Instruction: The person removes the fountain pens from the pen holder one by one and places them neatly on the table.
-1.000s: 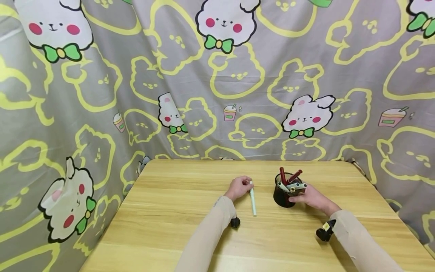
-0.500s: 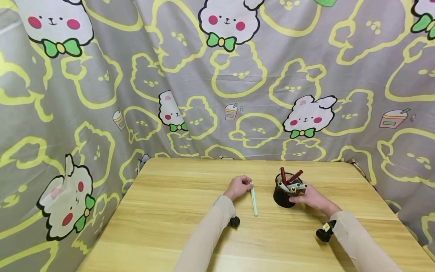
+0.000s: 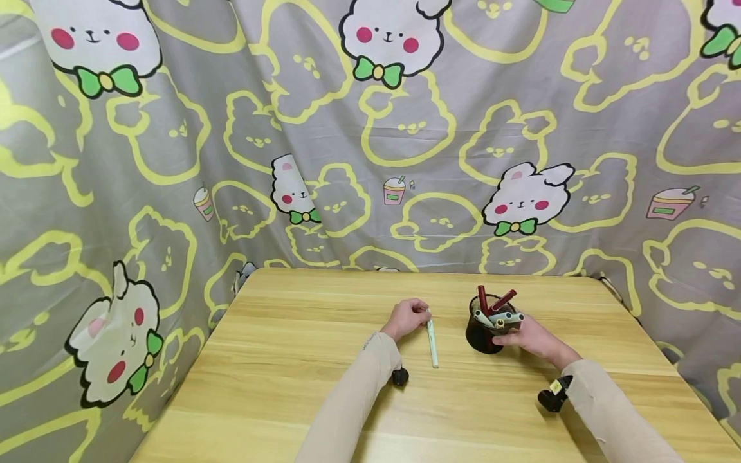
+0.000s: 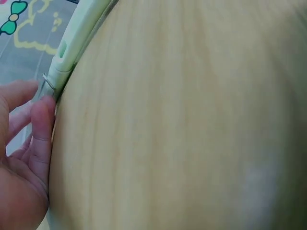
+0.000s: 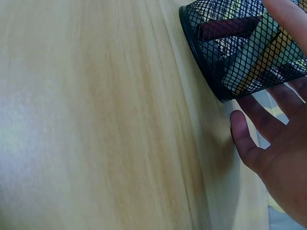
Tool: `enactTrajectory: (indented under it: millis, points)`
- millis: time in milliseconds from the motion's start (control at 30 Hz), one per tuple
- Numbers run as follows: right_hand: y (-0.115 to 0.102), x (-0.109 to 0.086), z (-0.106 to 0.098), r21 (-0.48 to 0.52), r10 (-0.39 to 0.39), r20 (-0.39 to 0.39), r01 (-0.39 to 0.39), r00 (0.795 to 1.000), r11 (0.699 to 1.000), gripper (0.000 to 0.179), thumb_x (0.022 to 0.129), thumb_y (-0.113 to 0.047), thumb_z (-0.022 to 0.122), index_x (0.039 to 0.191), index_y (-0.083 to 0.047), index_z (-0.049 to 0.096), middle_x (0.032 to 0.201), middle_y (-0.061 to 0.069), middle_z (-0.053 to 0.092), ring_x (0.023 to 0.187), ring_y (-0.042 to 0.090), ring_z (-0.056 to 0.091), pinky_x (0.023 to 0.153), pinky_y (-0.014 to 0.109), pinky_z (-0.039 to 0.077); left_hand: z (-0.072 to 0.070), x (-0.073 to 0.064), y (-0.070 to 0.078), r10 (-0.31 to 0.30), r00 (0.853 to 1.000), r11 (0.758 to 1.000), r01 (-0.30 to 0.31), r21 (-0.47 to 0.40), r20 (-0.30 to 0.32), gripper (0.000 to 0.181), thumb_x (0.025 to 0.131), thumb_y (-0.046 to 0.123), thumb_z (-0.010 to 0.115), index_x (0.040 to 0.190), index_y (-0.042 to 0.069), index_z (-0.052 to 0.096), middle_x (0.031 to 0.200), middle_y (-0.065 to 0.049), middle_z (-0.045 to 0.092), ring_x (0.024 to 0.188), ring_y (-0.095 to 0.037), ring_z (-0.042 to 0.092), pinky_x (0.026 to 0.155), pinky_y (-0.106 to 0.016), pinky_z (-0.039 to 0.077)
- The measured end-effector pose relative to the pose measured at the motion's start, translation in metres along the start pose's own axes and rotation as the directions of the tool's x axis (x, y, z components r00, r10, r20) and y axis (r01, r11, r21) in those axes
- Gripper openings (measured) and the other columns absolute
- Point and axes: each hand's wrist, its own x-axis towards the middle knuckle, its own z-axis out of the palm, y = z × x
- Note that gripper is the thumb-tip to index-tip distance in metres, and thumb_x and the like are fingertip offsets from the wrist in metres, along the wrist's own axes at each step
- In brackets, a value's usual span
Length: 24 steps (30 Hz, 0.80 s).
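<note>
A pale green pen (image 3: 433,350) lies on the wooden table, pointing away from me. My left hand (image 3: 408,318) pinches its far end between thumb and fingers; in the left wrist view the fingertips meet the pen (image 4: 72,45) beside a thin metal clip. To the right, a black mesh pen holder (image 3: 480,339) stands upright. Two dark red pens (image 3: 482,298) and several pale green pens (image 3: 482,317) stick out of its top. My right hand (image 3: 535,339) grips the holder from its right side, thumb and fingers on the mesh in the right wrist view.
The wooden table (image 3: 278,360) ends at a patterned grey curtain (image 3: 341,148) at the back and left. Black wrist cameras (image 3: 401,377) sit at both beige sleeves (image 3: 353,399).
</note>
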Motion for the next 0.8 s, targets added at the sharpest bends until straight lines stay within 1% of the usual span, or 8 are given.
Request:
enactTrajectory:
  millis: [100,200,300,433,500,567,667,800]
  points:
    - [0.000,0.000,0.000,-0.008,-0.011,-0.003,0.011,1.000,1.000,0.057,0.078,-0.011,0.078,0.127,0.005,0.053,0.124,0.023,0.055,0.103,0.000,0.054,0.086,0.021,0.043,-0.002,-0.001,0.001,-0.014,1.000,1.000,0.013,-0.021,-0.013,0.021,0.088,0.007,0.065,0.106,-0.003,0.065,0.083,-0.003,0.064,0.067,-0.010,0.060,0.060,-0.025,0.053]
    - [0.001,0.000,0.001,-0.011,-0.012,-0.010,0.012,1.000,1.000,0.057,0.077,-0.011,0.078,0.126,0.005,0.053,0.123,0.023,0.056,0.103,0.000,0.054,0.086,0.020,0.043,-0.004,-0.003,0.002,-0.018,1.000,1.000,0.017,-0.007,-0.025,0.021,0.089,0.008,0.064,0.107,-0.003,0.064,0.083,-0.003,0.064,0.065,-0.011,0.060,0.058,-0.024,0.052]
    - [0.002,-0.002,0.000,-0.022,-0.001,-0.020,0.000,1.000,1.000,0.057,0.077,-0.012,0.079,0.125,0.006,0.054,0.122,0.021,0.057,0.103,0.000,0.054,0.086,0.019,0.042,-0.005,-0.005,0.006,-0.004,0.999,1.000,0.004,0.021,-0.039,0.023,0.088,0.010,0.065,0.108,-0.002,0.064,0.085,-0.002,0.064,0.065,-0.011,0.060,0.057,-0.023,0.050]
    - [0.002,-0.004,-0.001,-0.038,0.018,-0.024,-0.018,1.000,0.999,0.057,0.077,-0.015,0.079,0.125,0.005,0.054,0.122,0.019,0.058,0.102,0.001,0.055,0.086,0.018,0.042,-0.004,-0.010,0.020,0.039,0.999,0.999,-0.039,0.015,-0.028,0.025,0.089,0.011,0.064,0.110,-0.003,0.063,0.089,-0.002,0.062,0.072,-0.020,0.063,0.058,-0.025,0.051]
    - [0.001,-0.004,-0.001,-0.043,0.023,-0.022,-0.024,0.999,0.999,0.057,0.077,-0.016,0.079,0.125,0.003,0.055,0.122,0.019,0.058,0.103,0.001,0.055,0.086,0.019,0.042,-0.002,-0.014,0.031,0.067,0.998,0.998,-0.067,-0.012,0.000,0.024,0.091,0.010,0.063,0.111,-0.002,0.063,0.091,-0.003,0.062,0.078,-0.027,0.064,0.059,-0.028,0.052]
    - [-0.001,-0.004,0.000,-0.061,0.019,-0.017,-0.020,1.000,0.998,0.056,0.078,-0.018,0.079,0.125,0.002,0.056,0.123,0.019,0.057,0.104,0.001,0.054,0.087,0.020,0.042,0.002,-0.016,0.042,0.106,0.994,0.994,-0.106,-0.031,0.026,0.023,0.091,0.011,0.063,0.111,0.000,0.064,0.094,-0.003,0.063,0.083,-0.030,0.064,0.061,-0.028,0.052]
    - [-0.004,-0.004,0.001,-0.087,0.013,-0.019,-0.014,1.000,0.996,0.056,0.078,-0.021,0.078,0.125,0.000,0.056,0.124,0.018,0.057,0.106,0.001,0.053,0.087,0.021,0.042,0.009,-0.020,0.055,0.140,0.987,0.988,-0.135,-0.072,0.075,0.024,0.091,0.011,0.064,0.114,0.005,0.065,0.100,-0.003,0.066,0.086,-0.023,0.064,0.065,-0.025,0.052]
    - [-0.007,-0.002,0.004,-0.090,0.005,-0.025,-0.007,1.000,0.996,0.058,0.079,-0.021,0.078,0.127,0.000,0.054,0.124,0.018,0.057,0.106,0.004,0.053,0.087,0.022,0.042,0.019,-0.023,0.064,0.183,0.976,0.976,-0.165,-0.145,0.120,0.029,0.090,0.009,0.065,0.119,0.003,0.063,0.108,-0.009,0.066,0.086,-0.009,0.062,0.073,-0.021,0.051]
